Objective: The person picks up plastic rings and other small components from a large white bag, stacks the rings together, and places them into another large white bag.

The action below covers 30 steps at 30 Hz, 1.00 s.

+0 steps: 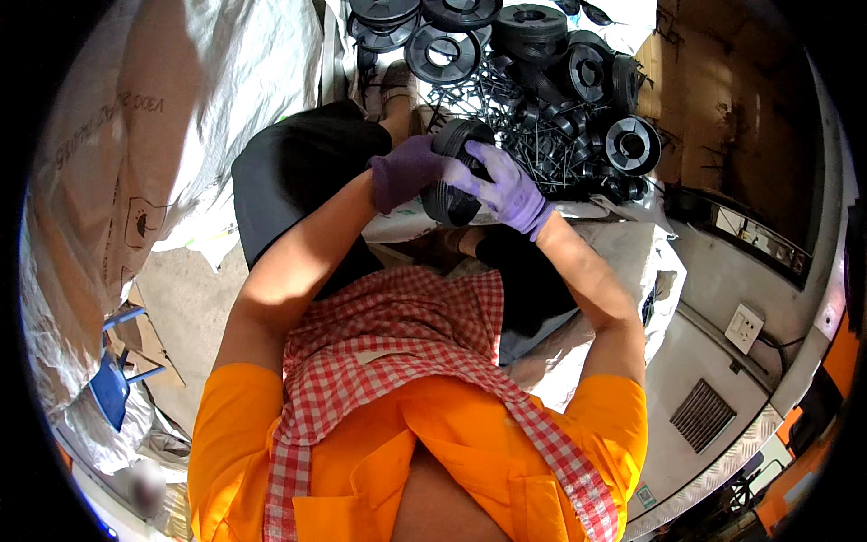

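Observation:
A ribbed black plastic part [446, 206], round like a spool or a stack of rings, is held on edge in front of me. My left hand [408, 172], in a purple glove, is closed round its left side. From the right, my right hand [513, 191], in a lighter purple glove, grips the same part with the fingers bent over its upper edge. The fingers of both hands overlap across its middle and hide some of it. Just beyond lies a heap of thin black plastic sprues and small black pieces [542, 135].
Black plastic discs with centre holes [442, 54] and thicker black rings [531, 32] lie around the heap. A large white woven sack [226, 117] stands on the left. Grey machine panels with a wall socket [744, 327] are on the right. A blue object [110, 393] sits lower left.

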Available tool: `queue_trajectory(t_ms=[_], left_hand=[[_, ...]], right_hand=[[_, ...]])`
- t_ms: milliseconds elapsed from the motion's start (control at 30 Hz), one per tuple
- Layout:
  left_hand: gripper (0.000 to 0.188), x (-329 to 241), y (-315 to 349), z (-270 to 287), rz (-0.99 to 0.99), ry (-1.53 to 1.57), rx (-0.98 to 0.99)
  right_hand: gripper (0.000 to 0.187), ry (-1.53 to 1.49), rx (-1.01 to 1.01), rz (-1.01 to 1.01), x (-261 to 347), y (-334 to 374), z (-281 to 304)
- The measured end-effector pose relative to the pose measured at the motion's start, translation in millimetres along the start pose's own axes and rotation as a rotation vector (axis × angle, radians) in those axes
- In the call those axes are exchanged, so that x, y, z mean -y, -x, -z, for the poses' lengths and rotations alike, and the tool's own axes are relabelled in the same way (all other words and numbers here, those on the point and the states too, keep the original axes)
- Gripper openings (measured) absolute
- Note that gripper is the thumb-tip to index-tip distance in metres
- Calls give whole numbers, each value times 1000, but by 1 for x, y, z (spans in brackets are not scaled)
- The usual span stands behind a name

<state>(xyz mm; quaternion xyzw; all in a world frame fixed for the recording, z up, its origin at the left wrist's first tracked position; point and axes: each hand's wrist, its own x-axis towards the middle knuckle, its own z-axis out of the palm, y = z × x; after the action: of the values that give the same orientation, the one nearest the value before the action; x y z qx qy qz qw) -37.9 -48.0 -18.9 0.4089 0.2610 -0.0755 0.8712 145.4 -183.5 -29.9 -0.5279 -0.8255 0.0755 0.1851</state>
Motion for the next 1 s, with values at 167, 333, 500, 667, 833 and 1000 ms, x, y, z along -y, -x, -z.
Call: queue_trajectory(t_ms=[167, 333, 500, 667, 833, 1000], left_hand=[[60, 7, -6, -7, -156, 149, -93], [61, 18, -13, -13, -389, -158, -284], [84, 22, -6, -24, -508, -634, -317], [73, 9, 2, -18, -1021, -1221, -129], [51, 29, -48, -9, -739, -728, -490], [55, 35, -105, 76, -464, 101, -955]], right_hand=[[69, -243, 17, -396, 15, 0, -9], [73, -509, -189, -880, 31, -5, -26], [65, -1213, -342, -1029, 28, -11, -39], [58, -634, 0, -223, 14, -5, -3], [41, -1125, 180, -711, -58, 24, -29], [46, 223, -254, -615, -160, -60, 13]])
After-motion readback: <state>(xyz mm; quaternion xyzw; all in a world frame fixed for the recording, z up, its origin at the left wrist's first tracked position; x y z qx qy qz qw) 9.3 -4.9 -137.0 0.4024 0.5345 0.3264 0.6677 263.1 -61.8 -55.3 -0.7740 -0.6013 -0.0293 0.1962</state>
